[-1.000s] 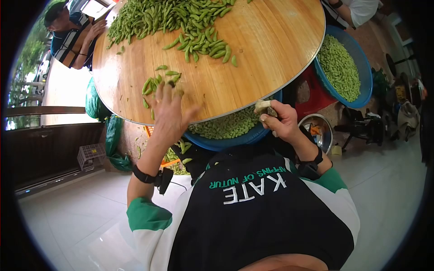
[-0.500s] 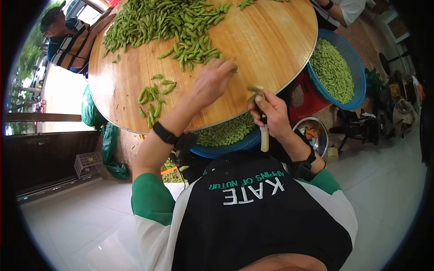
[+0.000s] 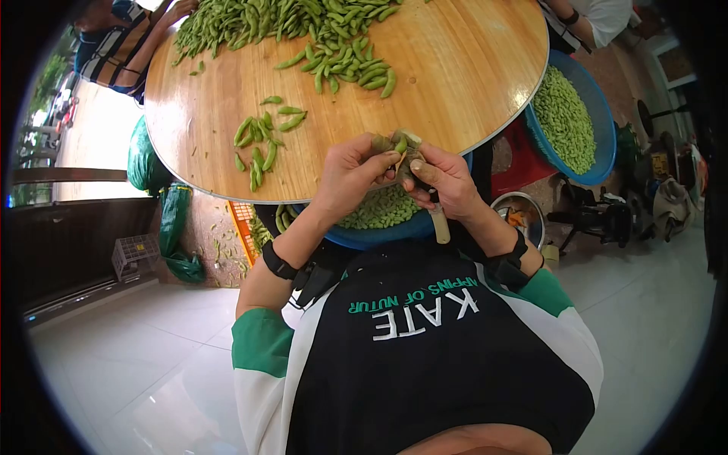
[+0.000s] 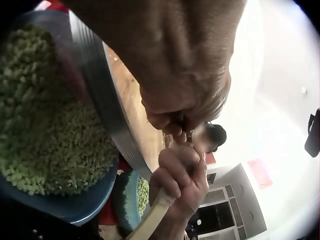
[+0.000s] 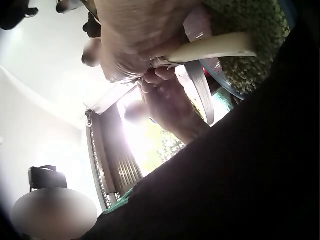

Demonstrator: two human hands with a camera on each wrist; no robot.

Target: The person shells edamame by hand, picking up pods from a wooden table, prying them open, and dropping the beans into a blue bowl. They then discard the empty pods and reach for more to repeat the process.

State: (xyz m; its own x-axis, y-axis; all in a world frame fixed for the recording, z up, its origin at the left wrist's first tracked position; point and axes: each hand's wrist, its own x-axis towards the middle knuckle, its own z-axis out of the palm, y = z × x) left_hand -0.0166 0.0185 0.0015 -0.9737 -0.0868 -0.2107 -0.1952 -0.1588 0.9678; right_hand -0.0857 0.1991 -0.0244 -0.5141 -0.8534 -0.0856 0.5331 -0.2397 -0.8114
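Over the near edge of the round wooden table (image 3: 455,83), my two hands meet. My left hand (image 3: 350,176) pinches a green soybean pod (image 3: 401,145) between thumb and fingers. Close beside it, my right hand (image 3: 453,183) grips a tool with a cream handle (image 3: 440,226) that sticks out below the fist; its working end is hidden by the fingers. The handle (image 4: 152,217) also shows in the left wrist view. Directly under the hands stands a blue basin (image 3: 355,241) of shelled beans (image 3: 383,211).
A small group of pods (image 3: 260,136) lies left on the table, a large heap (image 3: 280,19) at the far side. Another blue basin (image 3: 605,144) of beans stands right, near a metal bowl (image 3: 538,220). An orange crate (image 3: 241,227) is at lower left. Two people sit across.
My left hand has gone from the small pod group, past the heap's near edge, to my right hand, now with a pod. The right hand still holds the cream-handled tool.
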